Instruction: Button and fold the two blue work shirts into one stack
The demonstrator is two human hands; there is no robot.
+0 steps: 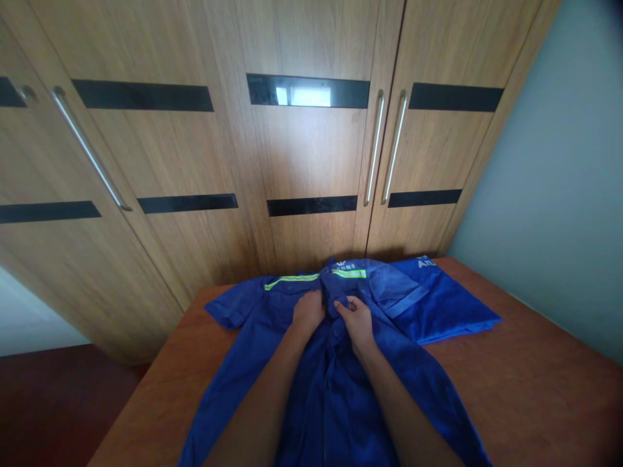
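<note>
A blue short-sleeved work shirt (263, 337) with yellow-green reflective strips across the chest lies spread on the wooden table, collar end away from me. My left hand (308, 311) is closed on the left edge of its front opening. On the other edge, my right hand (356, 322) pinches the fabric between thumb and fingers. The cloth between both hands is lifted and bunched, and a button shows just below them. Lower down, the front edges run toward me. My left fingertips are partly hidden by the hand itself.
A folded blue garment (445, 301) with white lettering lies at the right, partly under the shirt's sleeve. The brown table (525, 383) reaches up to a wooden wardrobe (311, 149) with metal handles. A pale wall (559, 214) stands on the right.
</note>
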